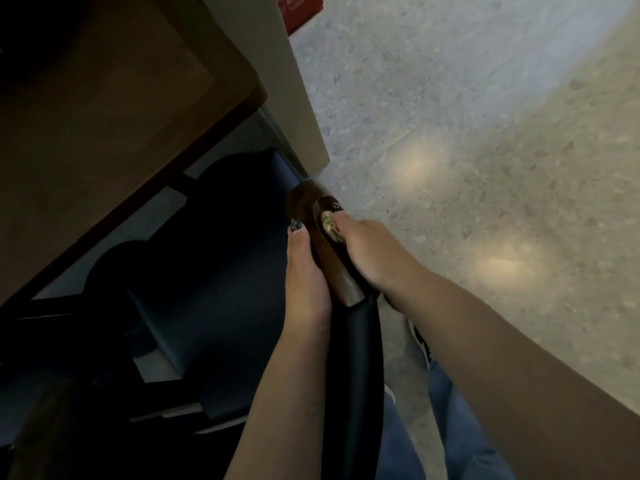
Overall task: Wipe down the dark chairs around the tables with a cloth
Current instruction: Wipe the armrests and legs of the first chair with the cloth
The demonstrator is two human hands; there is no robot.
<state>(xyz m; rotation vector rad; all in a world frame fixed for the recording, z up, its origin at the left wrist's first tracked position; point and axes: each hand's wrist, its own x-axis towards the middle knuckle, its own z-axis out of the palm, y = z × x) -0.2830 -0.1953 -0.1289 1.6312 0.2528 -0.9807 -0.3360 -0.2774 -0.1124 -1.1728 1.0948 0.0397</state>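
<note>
Both hands clasp the chair (341, 268) by its wooden top rail beside the worktop (114, 109): left hand (304, 275) flat along it, right hand (370, 251) curled round, probably to steady or shift it. No cloth shows.

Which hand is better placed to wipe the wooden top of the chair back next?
Probably the right hand: a patterned bit, perhaps the cloth, shows under it on the wooden top. The left hand only lies against the near side.
</note>
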